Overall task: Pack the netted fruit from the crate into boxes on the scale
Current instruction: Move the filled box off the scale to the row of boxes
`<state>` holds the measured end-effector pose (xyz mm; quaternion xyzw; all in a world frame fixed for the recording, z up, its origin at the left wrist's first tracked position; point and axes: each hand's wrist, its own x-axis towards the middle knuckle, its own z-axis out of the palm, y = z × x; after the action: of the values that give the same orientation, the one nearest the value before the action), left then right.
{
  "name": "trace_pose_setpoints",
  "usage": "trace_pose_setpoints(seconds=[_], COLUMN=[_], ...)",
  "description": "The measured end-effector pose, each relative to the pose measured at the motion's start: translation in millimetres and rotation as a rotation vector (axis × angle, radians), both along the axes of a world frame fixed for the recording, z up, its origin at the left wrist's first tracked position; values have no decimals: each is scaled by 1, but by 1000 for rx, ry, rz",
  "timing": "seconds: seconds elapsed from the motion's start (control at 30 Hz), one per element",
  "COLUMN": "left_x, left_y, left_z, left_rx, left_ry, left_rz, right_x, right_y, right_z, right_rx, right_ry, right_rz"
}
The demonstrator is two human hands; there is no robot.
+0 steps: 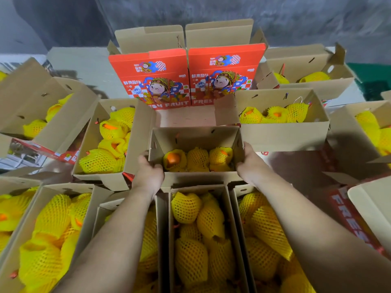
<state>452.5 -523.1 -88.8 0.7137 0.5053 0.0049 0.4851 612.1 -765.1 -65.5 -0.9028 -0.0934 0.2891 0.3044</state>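
An open cardboard box sits at the centre, held from both sides. Inside lie three oranges in yellow foam nets; the left one shows bare orange skin. My left hand grips the box's left wall, fingers curled over its edge. My right hand holds the right wall, thumb along the rim. No scale or crate is visible; the box hides whatever is under it.
Several open boxes of netted fruit surround it: a narrow one right below, others at left, right and bottom left. Two red printed boxes stand upright behind. A grey wall lies beyond.
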Motion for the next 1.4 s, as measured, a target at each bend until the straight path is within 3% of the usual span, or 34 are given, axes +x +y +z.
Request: trace_pose_setpoints(seconds=[0.27,0.43,0.63,0.83,1.03,1.4], left_x=[0,-27,-40,-67,-92,-155], left_y=[0,-14,-28,-33,-46,-102], left_z=[-10,-1,55,121,149,147], left_rx=[17,193,324,478,395,239], left_ry=[-126,-223,-576,-679,-718,-839], left_rz=[43,-19,2,-27,2,113], right_x=[-7,-22,-46,-77,-135,-219], right_y=[-2,-16,-20,-38,-60,-102], right_z=[0,8,54,118,155,172], right_rx=[67,212,555,595,592,754], right_ry=[-78,-236,-410,-494,-444,-202], right_rz=[-40,-65,-153,-190,-223,-425])
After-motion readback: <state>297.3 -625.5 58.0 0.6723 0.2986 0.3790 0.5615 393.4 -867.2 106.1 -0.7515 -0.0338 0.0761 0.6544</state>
